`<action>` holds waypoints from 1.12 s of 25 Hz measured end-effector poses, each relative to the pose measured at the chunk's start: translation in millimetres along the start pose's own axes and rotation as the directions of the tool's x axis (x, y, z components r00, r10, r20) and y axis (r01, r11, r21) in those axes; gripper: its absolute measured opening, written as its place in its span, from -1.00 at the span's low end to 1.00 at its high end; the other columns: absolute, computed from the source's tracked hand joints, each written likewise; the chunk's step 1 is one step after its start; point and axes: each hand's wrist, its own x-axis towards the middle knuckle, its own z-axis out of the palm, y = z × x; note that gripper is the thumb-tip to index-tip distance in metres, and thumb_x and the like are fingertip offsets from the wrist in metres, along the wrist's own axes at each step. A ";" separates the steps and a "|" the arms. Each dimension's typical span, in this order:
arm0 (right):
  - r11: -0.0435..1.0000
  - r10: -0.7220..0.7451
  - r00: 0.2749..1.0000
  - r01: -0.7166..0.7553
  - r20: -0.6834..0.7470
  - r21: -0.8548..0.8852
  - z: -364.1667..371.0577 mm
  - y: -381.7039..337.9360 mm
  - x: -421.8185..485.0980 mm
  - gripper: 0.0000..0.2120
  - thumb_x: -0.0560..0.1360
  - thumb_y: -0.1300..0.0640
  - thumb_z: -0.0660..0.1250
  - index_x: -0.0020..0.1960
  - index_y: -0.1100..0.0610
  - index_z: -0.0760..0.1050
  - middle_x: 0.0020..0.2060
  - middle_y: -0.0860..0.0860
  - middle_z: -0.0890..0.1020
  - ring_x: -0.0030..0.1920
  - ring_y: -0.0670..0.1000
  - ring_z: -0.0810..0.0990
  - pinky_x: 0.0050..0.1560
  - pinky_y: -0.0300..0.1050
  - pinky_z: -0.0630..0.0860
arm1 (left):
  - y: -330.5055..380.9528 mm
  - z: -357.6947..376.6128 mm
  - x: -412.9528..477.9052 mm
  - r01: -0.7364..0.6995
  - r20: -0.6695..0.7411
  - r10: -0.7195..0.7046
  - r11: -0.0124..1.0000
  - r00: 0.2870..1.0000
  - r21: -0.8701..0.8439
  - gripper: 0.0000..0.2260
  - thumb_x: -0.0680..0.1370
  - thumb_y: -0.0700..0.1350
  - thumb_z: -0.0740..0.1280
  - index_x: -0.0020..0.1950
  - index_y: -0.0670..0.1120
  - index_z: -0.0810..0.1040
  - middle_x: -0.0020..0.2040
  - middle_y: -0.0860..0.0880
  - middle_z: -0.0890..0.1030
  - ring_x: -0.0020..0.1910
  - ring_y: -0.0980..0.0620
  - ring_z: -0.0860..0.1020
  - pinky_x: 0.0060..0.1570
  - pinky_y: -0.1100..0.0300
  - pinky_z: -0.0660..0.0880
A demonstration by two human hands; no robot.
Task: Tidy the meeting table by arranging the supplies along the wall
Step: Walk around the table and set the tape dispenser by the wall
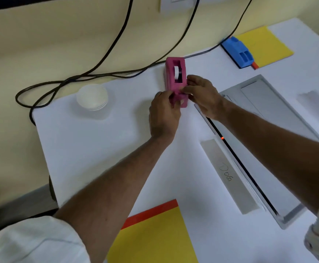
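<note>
A pink tape dispenser [175, 73] with a white tape roll stands on the white table [98, 149], its far end near the table's back edge by the wall. My left hand [163, 114] grips its near left side with curled fingers. From the right, my right hand [202, 93] pinches the dispenser's near end. A stack of white paper cups [92, 97] lies to the left near the wall edge. Far right by the wall sits a blue stapler-like tool [237, 52] beside yellow paper [265, 46].
Black cables [105, 73] trail along the wall and over the table's back edge. A grey recessed cable box [269, 114] with an open lid and a small red light fills the right. A name card reading "Dog" [229, 175] lies beside it. Yellow and orange sheets [155, 234] lie near me.
</note>
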 end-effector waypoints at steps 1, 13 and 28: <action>1.000 -0.009 1.000 0.009 0.007 -0.023 -4.3 1.0 2.0 -0.67 0.53 0.27 0.32 0.29 0.19 0.50 0.18 0.13 0.65 0.22 0.13 0.61 0.35 0.08 0.52 | 0.2 4.0 -0.2 -0.024 0.015 0.024 1.000 1.000 -0.008 -0.68 0.57 -0.01 0.39 0.28 -0.11 0.59 0.14 -0.03 0.68 0.08 0.06 0.63 0.14 0.28 0.56; 0.962 -0.081 0.969 0.016 -0.232 -0.271 -15.4 8.7 9.4 -0.71 0.64 0.01 0.22 0.11 0.17 0.63 0.01 0.09 0.70 0.08 0.03 0.66 0.12 -0.05 0.60 | 34.2 22.6 34.9 0.205 0.438 -0.114 0.965 0.891 -0.164 -0.58 0.64 -0.20 0.22 0.50 -0.22 0.27 0.45 -0.20 0.35 0.40 -0.13 0.42 0.39 0.03 0.42; 0.672 -0.087 0.980 -0.075 -0.179 -0.737 -39.1 4.2 -66.8 -0.54 0.68 -0.08 0.06 0.46 0.16 0.34 0.40 0.14 0.49 0.39 0.12 0.48 0.39 0.02 0.37 | 16.7 -10.5 3.4 -0.028 0.664 -0.043 0.995 0.746 0.096 -0.48 0.70 -0.05 0.09 0.61 -0.17 0.02 0.63 -0.14 0.07 0.62 -0.09 0.07 0.54 0.06 0.09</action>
